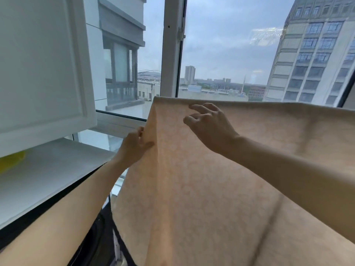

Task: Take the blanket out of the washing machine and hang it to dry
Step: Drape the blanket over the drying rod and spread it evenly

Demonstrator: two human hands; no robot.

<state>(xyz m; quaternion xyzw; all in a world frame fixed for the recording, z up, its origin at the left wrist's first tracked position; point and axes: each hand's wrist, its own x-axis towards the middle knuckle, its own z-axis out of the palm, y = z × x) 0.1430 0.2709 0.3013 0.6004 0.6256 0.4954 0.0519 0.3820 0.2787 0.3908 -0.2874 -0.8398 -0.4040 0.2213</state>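
Observation:
A pale peach blanket [221, 189] with a faint round pattern hangs in front of the window, its top edge folded over something that the cloth hides. My left hand [134, 145] pinches the blanket's left edge between thumb and fingers. My right hand [208, 123] lies against the upper part of the cloth just below the fold, fingers spread and loosely bent, holding nothing. The washing machine is not in view.
A white cabinet door [44, 64] stands open at the upper left, over a white shelf [57, 169] with a yellow object [11, 162] at its left end. The white window frame [172, 47] rises behind the blanket, with buildings beyond the glass.

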